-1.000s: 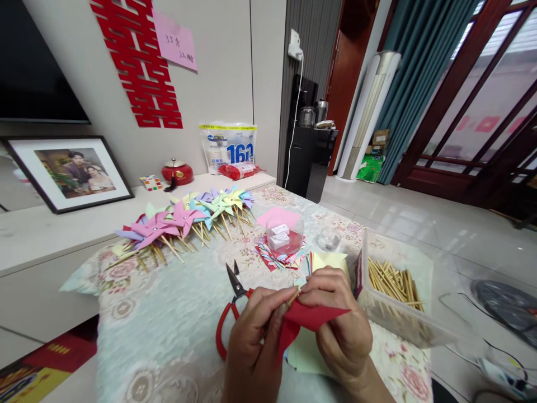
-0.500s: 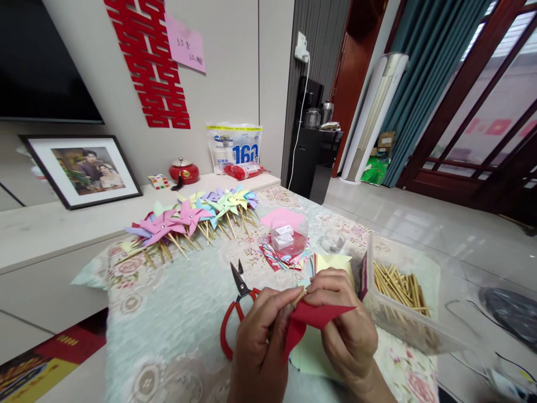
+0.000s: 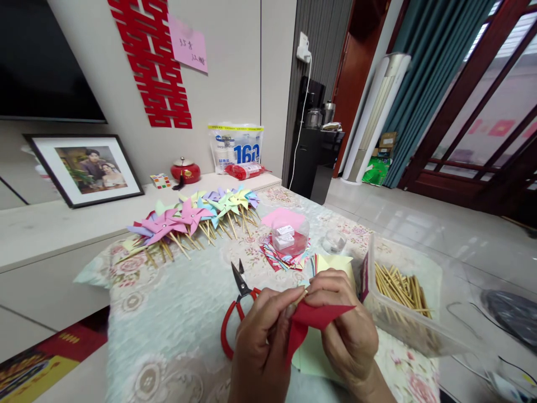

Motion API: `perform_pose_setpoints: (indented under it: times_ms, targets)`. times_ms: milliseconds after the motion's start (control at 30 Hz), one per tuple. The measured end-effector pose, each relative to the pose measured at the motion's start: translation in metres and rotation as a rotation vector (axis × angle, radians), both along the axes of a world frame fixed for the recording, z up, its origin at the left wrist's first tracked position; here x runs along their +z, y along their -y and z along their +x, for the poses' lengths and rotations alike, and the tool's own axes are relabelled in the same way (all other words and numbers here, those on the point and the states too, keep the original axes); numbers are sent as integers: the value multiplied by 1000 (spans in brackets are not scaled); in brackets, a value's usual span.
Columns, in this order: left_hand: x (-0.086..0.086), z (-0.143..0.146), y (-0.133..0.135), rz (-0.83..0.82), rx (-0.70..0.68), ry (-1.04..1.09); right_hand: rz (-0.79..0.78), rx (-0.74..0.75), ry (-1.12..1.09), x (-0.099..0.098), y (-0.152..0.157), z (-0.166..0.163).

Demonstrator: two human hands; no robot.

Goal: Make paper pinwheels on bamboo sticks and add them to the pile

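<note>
Both my hands meet low in the middle of the view, over the table. My left hand (image 3: 260, 348) and my right hand (image 3: 346, 330) pinch a folded piece of red paper (image 3: 312, 319) between them. A thin wooden stick tip (image 3: 298, 296) shows between my fingers at the paper's top edge. Fingers of both hands are closed on the paper. Red-handled scissors (image 3: 235, 305) lie on the cloth just left of my left hand. A pale green sheet (image 3: 308, 355) lies under my hands.
A row of finished paper pinwheels (image 3: 191, 215) lies at the table's far left. A clear tub of small boxes (image 3: 288, 238) sits on stacked coloured paper. A clear bin of wooden sticks (image 3: 400, 294) stands at right. A small glass jar (image 3: 334, 240) is behind. A low cabinet with a framed photo runs along the wall.
My hands have kept their hold on the red paper almost unchanged. The view has shifted slightly, so everything sits a little further right.
</note>
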State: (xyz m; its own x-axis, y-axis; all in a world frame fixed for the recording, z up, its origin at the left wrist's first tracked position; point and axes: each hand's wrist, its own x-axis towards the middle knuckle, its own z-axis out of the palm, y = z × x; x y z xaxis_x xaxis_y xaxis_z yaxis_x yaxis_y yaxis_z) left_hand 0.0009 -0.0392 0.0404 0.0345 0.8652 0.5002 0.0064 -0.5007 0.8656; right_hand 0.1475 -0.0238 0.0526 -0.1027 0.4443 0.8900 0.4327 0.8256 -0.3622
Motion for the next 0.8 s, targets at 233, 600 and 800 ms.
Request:
perform_pose_setpoints:
  times_ms: [233,600,800]
  targets:
    - [-2,-1,0,16,8,-5,-11,8,1,-2,0,1]
    - [-2,-2,0,28,33,-38,-4,3,16,0,-1,0]
    - [-4,-3,-2,56,29,-69,-10,29,27,-3,-2,2]
